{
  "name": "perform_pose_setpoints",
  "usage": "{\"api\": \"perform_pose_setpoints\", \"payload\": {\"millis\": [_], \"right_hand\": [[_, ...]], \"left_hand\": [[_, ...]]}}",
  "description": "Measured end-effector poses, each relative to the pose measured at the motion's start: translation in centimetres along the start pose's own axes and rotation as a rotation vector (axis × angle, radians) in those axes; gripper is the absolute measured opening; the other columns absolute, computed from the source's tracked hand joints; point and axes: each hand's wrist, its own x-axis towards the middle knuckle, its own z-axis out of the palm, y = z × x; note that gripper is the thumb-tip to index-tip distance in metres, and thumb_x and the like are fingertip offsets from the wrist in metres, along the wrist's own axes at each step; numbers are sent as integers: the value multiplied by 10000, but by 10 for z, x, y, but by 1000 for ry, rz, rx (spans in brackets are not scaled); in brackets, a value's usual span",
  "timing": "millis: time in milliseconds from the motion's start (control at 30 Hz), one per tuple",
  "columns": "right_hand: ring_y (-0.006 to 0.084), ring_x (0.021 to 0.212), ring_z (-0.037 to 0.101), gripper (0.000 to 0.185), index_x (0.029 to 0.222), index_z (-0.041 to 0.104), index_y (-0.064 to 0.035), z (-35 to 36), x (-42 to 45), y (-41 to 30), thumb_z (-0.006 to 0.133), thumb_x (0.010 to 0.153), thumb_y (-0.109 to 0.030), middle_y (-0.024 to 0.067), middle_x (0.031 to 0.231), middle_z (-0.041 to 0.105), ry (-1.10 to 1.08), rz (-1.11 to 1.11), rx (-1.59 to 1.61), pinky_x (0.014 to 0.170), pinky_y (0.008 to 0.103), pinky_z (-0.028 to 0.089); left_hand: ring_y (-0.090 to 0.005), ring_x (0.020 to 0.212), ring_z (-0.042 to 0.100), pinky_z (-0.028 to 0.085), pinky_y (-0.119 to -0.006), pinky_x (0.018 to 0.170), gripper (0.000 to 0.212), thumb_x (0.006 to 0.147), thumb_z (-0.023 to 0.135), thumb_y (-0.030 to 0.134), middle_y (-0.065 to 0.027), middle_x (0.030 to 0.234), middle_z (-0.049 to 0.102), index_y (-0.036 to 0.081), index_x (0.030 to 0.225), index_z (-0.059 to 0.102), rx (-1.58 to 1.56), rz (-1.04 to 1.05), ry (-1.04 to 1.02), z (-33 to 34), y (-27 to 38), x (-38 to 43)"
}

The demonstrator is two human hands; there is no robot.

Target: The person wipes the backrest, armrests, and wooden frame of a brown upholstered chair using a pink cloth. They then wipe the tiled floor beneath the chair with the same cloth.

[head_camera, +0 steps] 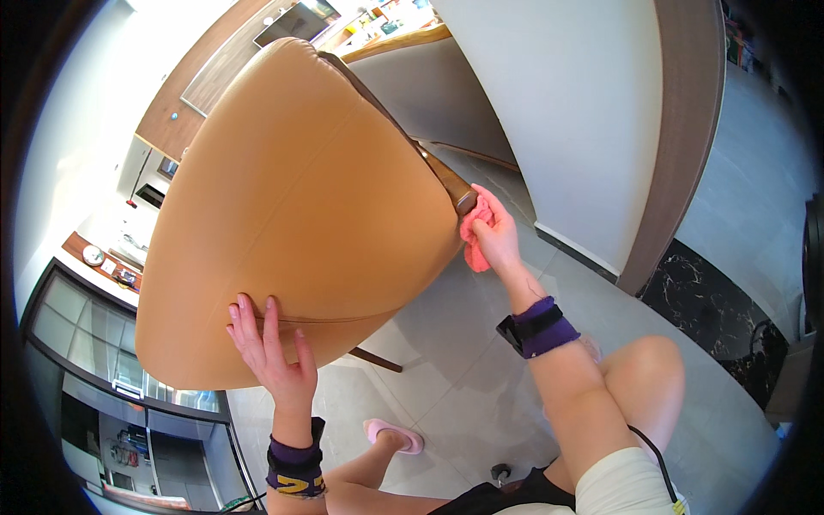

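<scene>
A chair with a tan leather-like back (pixel 290 212) fills the middle of the view, tilted. My left hand (pixel 273 347) rests with spread fingers on the lower part of that back, beside a seam. In my right hand (pixel 494 233) is a bunched pink cloth (pixel 475 241), held against the end of a brown wooden part of the chair (pixel 454 183) at its right edge. One dark chair leg (pixel 380 360) shows below the back. Both of my wrists wear purple bands with black straps.
A white wall (pixel 566 116) with a brown corner trim (pixel 682 129) stands at right. A wood-edged table (pixel 399 42) holds various items behind the chair. Glass-fronted cabinets (pixel 122 347) are at lower left. My feet and knees are over grey floor tiles (pixel 463 386).
</scene>
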Motion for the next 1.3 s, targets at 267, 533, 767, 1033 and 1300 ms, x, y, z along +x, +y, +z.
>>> {"api": "perform_pose_setpoints", "payload": {"millis": [267, 533, 767, 1033, 1300], "right_hand": [[143, 594, 567, 650, 1371, 457, -120, 7, 13, 10, 399, 783, 150, 70, 776, 588, 43, 115, 214, 559, 283, 475], [116, 600, 565, 685, 1428, 361, -58, 27, -44, 22, 390, 775, 145, 47, 687, 581, -81, 67, 97, 583, 239, 460], [80, 654, 571, 701, 1453, 350, -47, 57, -141, 19, 408, 776, 123, 45, 874, 596, -245, 145, -3, 610, 224, 490], [101, 796, 625, 754, 1487, 354, -67, 93, -234, 24, 390, 753, 105, 242, 1450, 427, -575, 74, -274, 726, 216, 500], [254, 1054, 563, 690, 1389, 365, -33, 117, -213, 25, 549, 731, 60, 169, 1172, 513, -639, 65, -73, 934, 339, 457]], "left_hand": [[-390, 1294, 425, 336, -477, 1066, 434, 772, 589, 15, -200, 1392, 476, 47, 1203, 626, -213, 111, -10, 0, 41, -1], [-301, 1060, 578, 511, -334, 816, 324, 790, 615, -48, -141, 1179, 617, 44, 1095, 672, -679, -114, -180, 51, 74, -52], [-190, 952, 630, 528, -283, 746, 243, 918, 563, 22, -104, 1080, 668, 34, 1147, 644, -985, -624, -346, 57, 88, -108], [-137, 879, 626, 510, -273, 729, 396, 1047, 384, 333, -88, 1051, 659, 6, 1191, 554, -1227, -1307, -222, 35, 75, -165], [-168, 792, 639, 512, -292, 670, 463, 1033, 373, 447, -89, 939, 664, 31, 1119, 558, -1293, -1600, -93, 27, 61, -176]]}}
